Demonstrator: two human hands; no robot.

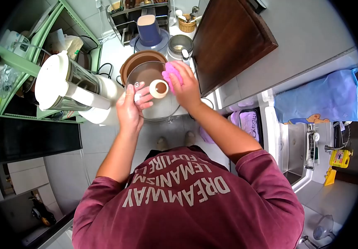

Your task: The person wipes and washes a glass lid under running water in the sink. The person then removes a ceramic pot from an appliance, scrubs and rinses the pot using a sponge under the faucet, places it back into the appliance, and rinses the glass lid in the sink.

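A round clear glass lid (146,75) is held up in front of my body, tilted, with a cream knob (159,89) at its middle that has a brown centre. My left hand (131,107) grips the lid at its left side, and its fingers show around and through the glass. In my right hand (188,89) is a bunched pink cloth (172,76), pressed against the lid's upper right edge. Behind the lid, a brown pot (135,62) stands on the white counter, partly covered by the glass.
A large white blender (53,85) stands left, before a green shelf rack (41,54). Farther back are a blue appliance (149,32), a small glass-sided pot (180,45) and a utensil basket (187,25). A dark wooden board (233,37) leans right; a sink (294,145) lies beyond.
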